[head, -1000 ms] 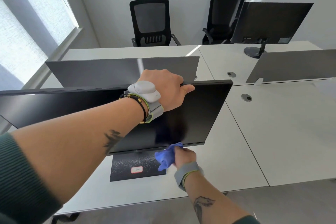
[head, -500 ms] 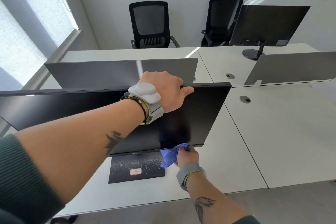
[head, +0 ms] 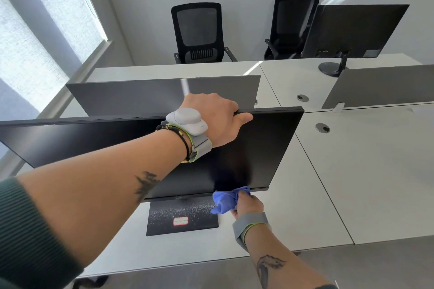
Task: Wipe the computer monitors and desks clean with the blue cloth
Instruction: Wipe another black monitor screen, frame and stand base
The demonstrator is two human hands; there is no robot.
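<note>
Left hand [head: 216,119]: fingers curled over top edge of near monitor [head: 270,148], tips hidden behind it, thumb flat along front.
Right hand [head: 249,204]: fingers closed round one bunched blue cloth [head: 226,198]. Cloth touches monitor's lower bezel, above black base [head: 183,218].
Wristbands [head: 249,220]: two, one per wrist.
Monitors: two. Near one stands on white desk [head: 305,206]; second monitor [head: 352,30] far right, back toward camera.
Divider panels [head: 141,96]: two, grey.
Chairs [head: 197,33]: two, black, by far wall.
</note>
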